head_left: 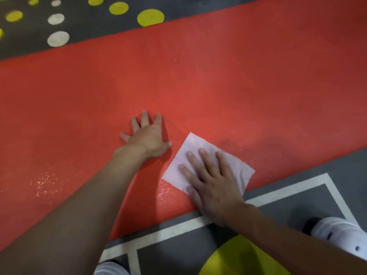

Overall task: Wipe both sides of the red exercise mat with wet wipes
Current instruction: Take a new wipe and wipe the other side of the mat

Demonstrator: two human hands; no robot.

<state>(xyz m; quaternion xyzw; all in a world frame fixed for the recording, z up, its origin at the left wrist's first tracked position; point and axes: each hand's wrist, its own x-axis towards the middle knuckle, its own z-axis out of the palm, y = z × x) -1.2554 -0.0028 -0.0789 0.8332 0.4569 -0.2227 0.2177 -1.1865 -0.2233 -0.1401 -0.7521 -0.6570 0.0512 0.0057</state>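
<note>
Hands (147, 138) flat (right hand (215, 188) on wipe (191, 143)).

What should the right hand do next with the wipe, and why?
Probably slide the wet wipe away across the red mat: the right hand presses it flat by the near edge, the left hand braces the mat, and only near patches glisten.

A gym floor (297, 211) — grey rubber; white lines (278, 192), yellow dots (150, 17).
</note>
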